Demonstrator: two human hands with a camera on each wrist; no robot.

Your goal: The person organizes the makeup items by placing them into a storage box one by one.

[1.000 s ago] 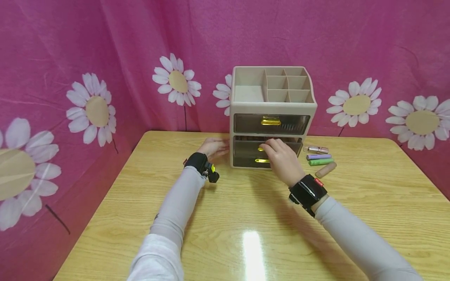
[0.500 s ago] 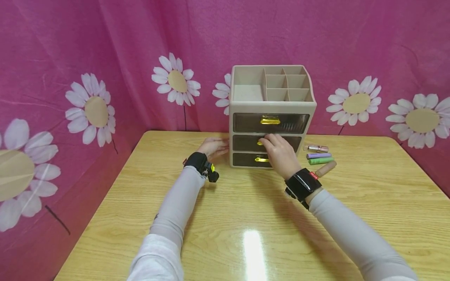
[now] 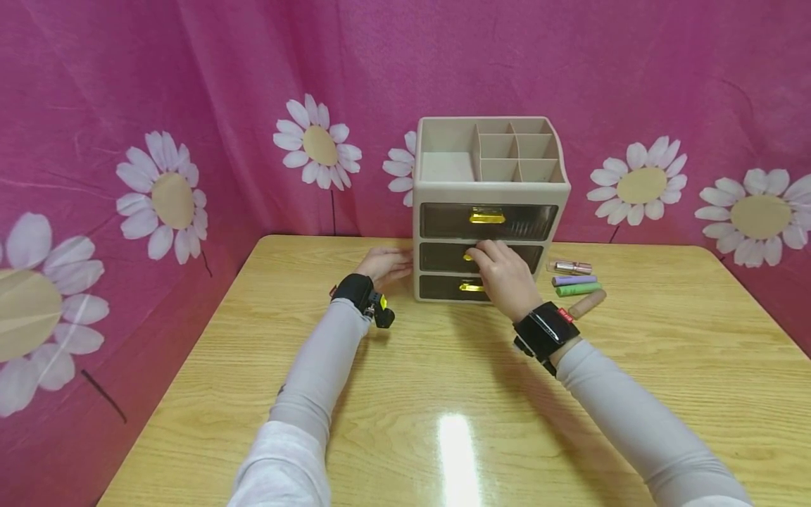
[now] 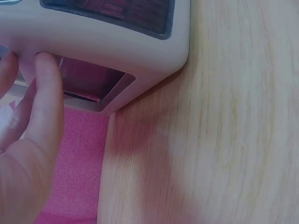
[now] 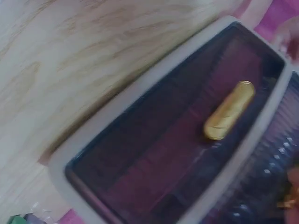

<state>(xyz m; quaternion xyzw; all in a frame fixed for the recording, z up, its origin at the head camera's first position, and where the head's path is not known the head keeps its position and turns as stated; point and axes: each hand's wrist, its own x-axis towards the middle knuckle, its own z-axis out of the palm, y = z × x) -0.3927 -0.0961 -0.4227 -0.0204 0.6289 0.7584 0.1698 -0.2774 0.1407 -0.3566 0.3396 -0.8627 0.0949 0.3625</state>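
Note:
A cream drawer organizer (image 3: 427,193) with smoky drawer fronts stands at the back of the table. My left hand (image 3: 384,265) rests with fairly straight fingers against its left side; in the left wrist view those fingertips (image 4: 46,63) press on the side wall by an opening. At the middle drawer (image 3: 440,258), which sits flush in the frame, my right hand (image 3: 510,285) pinches the gold handle (image 3: 468,258), mostly covered by the fingers. Below it, the bottom drawer's gold handle (image 3: 471,287) is partly visible. The top drawer (image 3: 443,222) is closed.
Right of the organizer lie a clear-capped lipstick tube (image 3: 572,267), a purple stick (image 3: 575,280), a green stick (image 3: 578,289) and a tan stick (image 3: 587,304). Behind the wooden table (image 3: 405,394) hangs a pink flowered curtain (image 3: 355,56).
A second ago the middle drawer stuck out a little; my right hand has moved forward with it, and it is now flush. My left hand has stayed in place.

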